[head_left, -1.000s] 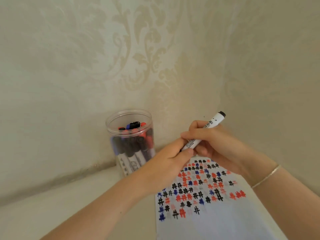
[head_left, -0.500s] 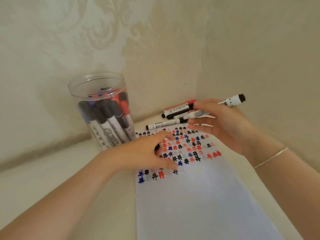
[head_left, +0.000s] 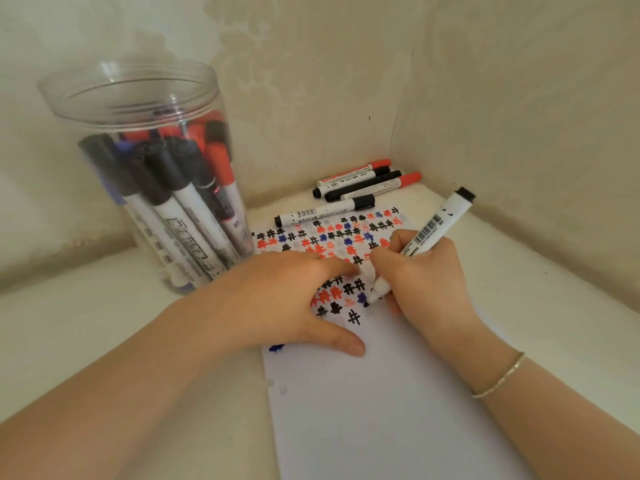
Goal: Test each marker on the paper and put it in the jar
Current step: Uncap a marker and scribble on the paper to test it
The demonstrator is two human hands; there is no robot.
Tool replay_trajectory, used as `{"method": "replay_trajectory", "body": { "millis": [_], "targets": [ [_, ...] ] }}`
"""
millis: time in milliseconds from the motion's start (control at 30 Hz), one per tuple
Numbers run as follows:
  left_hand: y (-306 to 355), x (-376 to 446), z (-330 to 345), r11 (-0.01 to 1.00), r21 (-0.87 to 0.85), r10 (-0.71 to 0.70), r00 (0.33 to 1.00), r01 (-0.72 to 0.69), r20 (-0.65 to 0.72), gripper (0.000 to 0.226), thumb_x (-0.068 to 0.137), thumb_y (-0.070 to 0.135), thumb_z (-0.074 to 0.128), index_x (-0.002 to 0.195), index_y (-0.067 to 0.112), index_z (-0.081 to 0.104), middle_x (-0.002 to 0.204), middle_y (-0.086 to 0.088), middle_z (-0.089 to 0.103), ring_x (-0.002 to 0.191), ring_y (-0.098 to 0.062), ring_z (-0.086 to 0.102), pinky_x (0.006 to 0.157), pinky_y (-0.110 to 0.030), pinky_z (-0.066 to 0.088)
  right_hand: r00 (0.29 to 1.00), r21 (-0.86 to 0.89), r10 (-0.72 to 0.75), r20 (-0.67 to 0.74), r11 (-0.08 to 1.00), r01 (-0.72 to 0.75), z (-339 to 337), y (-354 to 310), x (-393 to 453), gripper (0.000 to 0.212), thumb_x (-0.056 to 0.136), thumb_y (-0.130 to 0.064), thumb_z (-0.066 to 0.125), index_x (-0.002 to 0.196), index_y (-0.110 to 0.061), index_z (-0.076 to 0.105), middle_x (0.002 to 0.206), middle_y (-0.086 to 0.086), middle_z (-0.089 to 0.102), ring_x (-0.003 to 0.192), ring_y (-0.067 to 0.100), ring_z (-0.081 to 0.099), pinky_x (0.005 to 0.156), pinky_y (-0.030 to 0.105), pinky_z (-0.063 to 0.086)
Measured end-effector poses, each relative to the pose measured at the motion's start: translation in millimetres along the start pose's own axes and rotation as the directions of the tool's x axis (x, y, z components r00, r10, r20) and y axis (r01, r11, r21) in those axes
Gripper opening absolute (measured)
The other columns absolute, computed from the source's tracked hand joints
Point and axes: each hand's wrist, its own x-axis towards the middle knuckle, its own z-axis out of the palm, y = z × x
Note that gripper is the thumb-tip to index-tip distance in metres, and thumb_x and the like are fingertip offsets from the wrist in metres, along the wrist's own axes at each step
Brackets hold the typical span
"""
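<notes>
On the left of the pale tabletop [head_left: 86, 334] we see a clear plastic jar [head_left: 138, 109] standing upright, lidless, packed with capped markers in black, blue and red that lean against its wall. Just right of the jar, our left hand [head_left: 277, 306] lies flat on the paper [head_left: 381, 410], fingers straight and spread, thumb stretched toward us, its grip released and holding nothing; it presses the sheet down over part of the inked area. Beyond the fingers, the paper's far half is covered with rows of small hash marks [head_left: 346, 237] in black, red and blue, and one blue mark peeks out under the heel of the hand. At the paper's far edge a black-capped marker [head_left: 325, 211] lies across the sheet's end, and behind it, in the corner by the wall, four more markers [head_left: 367, 180] lie in a loose bundle, red and black caps mixed. Farther right, our right hand [head_left: 426, 289] grasps an uncapped white marker [head_left: 433, 230], fingers curled round its barrel, the black end tilted up and away to the right, the tip down on the paper beside the lowest marks. A thin bracelet [head_left: 502, 379] circles that wrist.
</notes>
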Motion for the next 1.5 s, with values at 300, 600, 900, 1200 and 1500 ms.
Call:
{"method": "replay_trajectory", "body": {
  "millis": [300,600,900,1200,1500],
  "targets": [
    [0.8,0.7,-1.6,0.998,0.062,-0.011,0.998,0.008,0.058,0.096,0.056,0.089,0.042,0.141,0.056,0.010,0.139,0.020,0.043,0.121,-0.004,0.044,0.100,-0.027,0.041,0.995,-0.048,0.000,-0.102,0.999,-0.005,-9.4,6.4,6.4,0.028,0.074,-0.001,0.056,0.057,-0.014,0.039,0.059,0.014,0.046,0.047,0.013,0.032,0.039,0.019,0.029],
    [0.8,1.7,-2.9,0.995,0.086,-0.053,0.994,0.046,0.091,0.097,0.054,0.091,0.039,0.140,0.058,0.007,0.128,0.023,0.045,0.095,0.003,0.034,0.087,-0.021,0.039,0.994,-0.083,-0.086,-0.072,0.993,0.080,-5.1,7.4,3.4,0.034,0.078,0.000,0.057,0.057,-0.013,0.033,0.050,0.000,0.031,0.042,0.007,0.026,0.036,0.014,0.026],
    [2.5,1.5,-3.3,0.994,0.099,-0.048,0.994,0.038,0.097,0.097,0.053,0.091,0.039,0.140,0.058,0.007,0.097,0.027,0.035,0.088,0.004,0.034,0.077,-0.017,0.036,0.998,-0.063,-0.059,-0.022,0.996,0.058,-7.7,5.7,2.9,0.024,0.076,0.002,0.059,0.061,-0.008,0.042,0.057,0.010,0.036,0.044,0.011,0.028,0.035,0.015,0.027],
    [2.0,1.7,-2.2,0.996,0.079,-0.053,0.995,0.046,0.089,0.097,0.055,0.090,0.041,0.140,0.058,0.006,0.131,0.024,0.044,0.104,0.002,0.041,0.091,-0.021,0.040,0.996,-0.034,-0.050,-0.072,0.998,0.048,-8.1,6.9,4.1,0.019,0.077,0.002,0.056,0.065,-0.008,0.045,0.058,0.012,0.038,0.049,0.016,0.032,0.036,0.016,0.027],
    [2.0,1.9,-1.6,0.996,0.076,-0.049,0.995,0.042,0.082,0.098,0.054,0.090,0.040,0.140,0.058,0.006,0.133,0.024,0.042,0.097,0.004,0.034,0.086,-0.019,0.036,0.995,-0.051,-0.050,-0.083,0.998,0.046,-7.7,8.3,4.0,0.023,0.078,0.001,0.058,0.064,-0.008,0.042,0.054,0.007,0.036,0.045,0.012,0.030,0.036,0.015,0.028]
  ]
}}
